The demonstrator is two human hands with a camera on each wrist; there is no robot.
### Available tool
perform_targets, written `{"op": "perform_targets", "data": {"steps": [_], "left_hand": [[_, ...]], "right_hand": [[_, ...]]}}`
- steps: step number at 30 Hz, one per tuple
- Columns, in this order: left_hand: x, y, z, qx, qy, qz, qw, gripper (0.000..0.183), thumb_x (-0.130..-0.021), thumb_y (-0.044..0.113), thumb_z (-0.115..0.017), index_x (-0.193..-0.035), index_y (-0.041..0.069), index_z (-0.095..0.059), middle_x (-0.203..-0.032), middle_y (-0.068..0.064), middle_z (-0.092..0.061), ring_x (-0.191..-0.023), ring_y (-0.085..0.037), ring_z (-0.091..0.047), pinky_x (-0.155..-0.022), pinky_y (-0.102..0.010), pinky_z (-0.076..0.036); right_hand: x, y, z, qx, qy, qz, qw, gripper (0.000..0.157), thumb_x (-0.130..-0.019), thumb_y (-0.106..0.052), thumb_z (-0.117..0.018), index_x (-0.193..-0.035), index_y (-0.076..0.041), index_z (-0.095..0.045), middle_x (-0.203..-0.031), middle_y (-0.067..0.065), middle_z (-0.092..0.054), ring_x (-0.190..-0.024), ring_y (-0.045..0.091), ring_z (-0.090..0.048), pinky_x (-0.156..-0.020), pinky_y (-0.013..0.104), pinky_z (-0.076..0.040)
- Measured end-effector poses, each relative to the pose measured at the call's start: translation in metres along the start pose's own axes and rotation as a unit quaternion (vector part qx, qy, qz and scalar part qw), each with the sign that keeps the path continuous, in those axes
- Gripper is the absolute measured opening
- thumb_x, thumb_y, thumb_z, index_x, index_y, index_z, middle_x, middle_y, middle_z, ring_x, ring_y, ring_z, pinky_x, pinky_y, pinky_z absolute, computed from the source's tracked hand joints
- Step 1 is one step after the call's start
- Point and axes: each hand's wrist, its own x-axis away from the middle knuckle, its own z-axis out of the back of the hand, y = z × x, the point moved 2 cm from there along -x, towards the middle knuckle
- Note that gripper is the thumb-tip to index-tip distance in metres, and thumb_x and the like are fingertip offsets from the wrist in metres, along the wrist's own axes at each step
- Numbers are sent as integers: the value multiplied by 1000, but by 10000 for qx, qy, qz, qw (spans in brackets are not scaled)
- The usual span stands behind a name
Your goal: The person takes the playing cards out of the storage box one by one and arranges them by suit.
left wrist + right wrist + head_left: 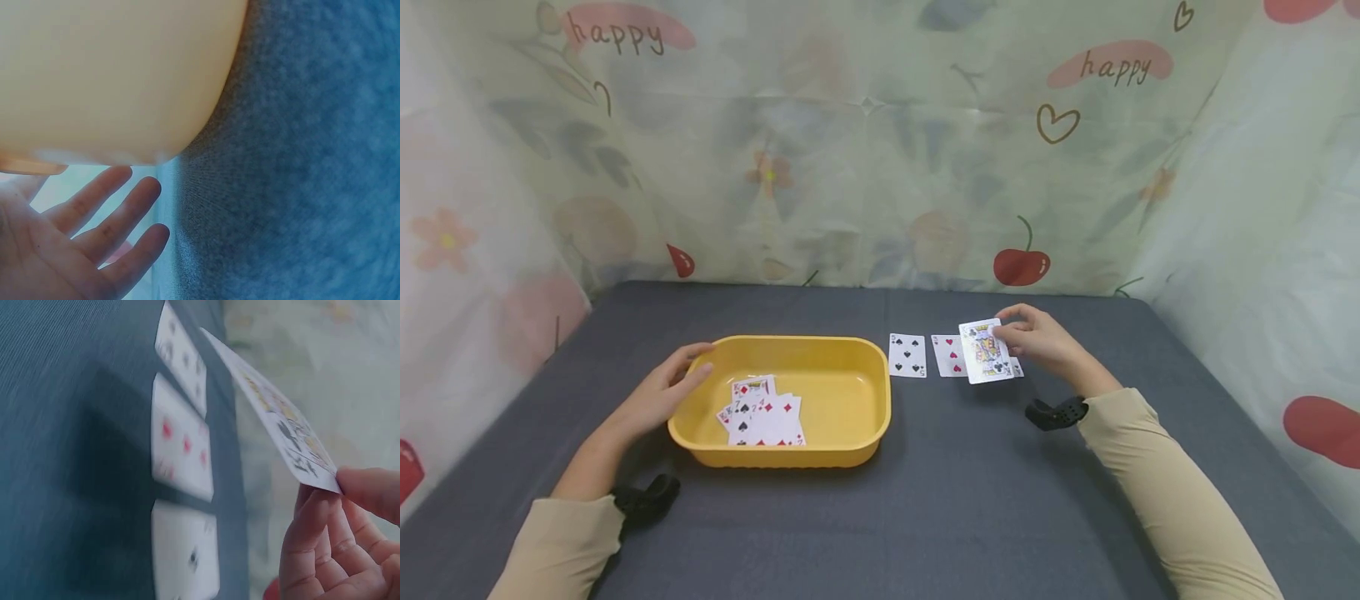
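Right hand (1041,340) pinches 1 card (983,354) near 3 laid-out cards (907,356).

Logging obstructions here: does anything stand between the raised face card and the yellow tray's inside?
Only the yellow tray's right wall rises between; the five of spades and three of hearts lie flat, lower than the face card.

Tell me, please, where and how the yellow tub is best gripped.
I'd probably take the yellow tub by the rim at its left end, coming from the left: that rim stands raised above the table, whereas cards lie beside the right end.
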Motion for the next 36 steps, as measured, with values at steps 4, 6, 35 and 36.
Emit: {"op": "perform_targets", "data": {"steps": [4,6,35,36], "left_hand": [[0,0,0,10,-1,-12,10000,58,-99,41,-38,-145,7,-25,-143,-26,-33,-124,-42,-42,-95,-51,-41],[0,0,0,12,-9,-9,10000,58,-99,41,-38,-145,7,-25,-143,-26,-33,-124,-42,-42,-95,-51,-41],[2,3,1,29,-8,-78,10000,57,-100,39,-38,-145,7,-26,-143,-26,-34,-123,-41,-43,-94,-49,-42],[2,2,1,24,-9,-67,10000,57,-99,39,-38,-145,7,-26,-142,-26,-34,-123,-41,-43,-93,-49,-42]], "right_hand": [[5,21,14,234,-5,-143,9996,46,-92,-24,-57,-126,2,-39,-104,10,-63,-80,7,-58,-77,28,-48],[7,30,19,296,-92,-253,9992,47,-92,-24,-57,-126,4,-39,-101,8,-64,-78,6,-57,-75,27,-48],[20,50,14,1331,-745,-550,9868,36,-84,-19,-67,-107,7,-57,-74,-4,-59,-69,7,-52,-62,23,-48],[20,50,14,1344,-715,-560,9868,36,-84,-19,-67,-107,7,-57,-74,-4,-58,-69,8,-52,-62,23,-48]]}}
